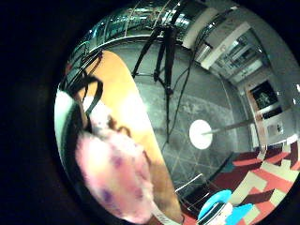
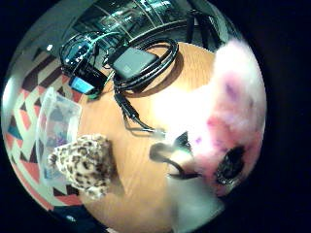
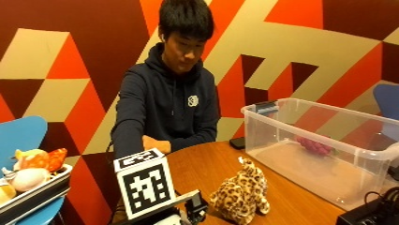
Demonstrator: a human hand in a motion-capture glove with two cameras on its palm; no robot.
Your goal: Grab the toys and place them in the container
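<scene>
A: Two soft toys show on or over the round wooden table (image 3: 205, 168); a leopard-spotted plush (image 3: 242, 193), tan with dark blotches, sits upright on the wood just beside the clear plastic container (image 3: 324, 117); a pink fluffy toy (image 2: 228, 102) with purple spots fills much of both palm views.

B: Is the pink one held?

A: It lies close against the gloved right hand (image 2: 182, 162); black straps cross beside its fur, yet I cannot tell whether the fingers close on it; the outside view hides that hand behind the marker block at the table's near edge.

B: And the other hand?

A: The bare left hand (image 3: 156, 143) rests at the table's far edge, fingers loosely curled, holding nothing.

B: What does the container hold?

A: One dark pink, knobbly toy (image 3: 314, 145) lies on its floor toward the far wall; a small dark label sits at the rim's far corner, too small to read; the lid is off.

B: Any writing?

A: Only a small white emblem on the person's dark hoodie (image 3: 168, 108), unreadable.

B: Anything else?

A: A grey tray (image 3: 31, 194) on a blue chair (image 3: 22, 136) carries orange and cream plush toys (image 3: 34, 168); a black box (image 2: 132, 62) with coiled cables lies on the table.
</scene>
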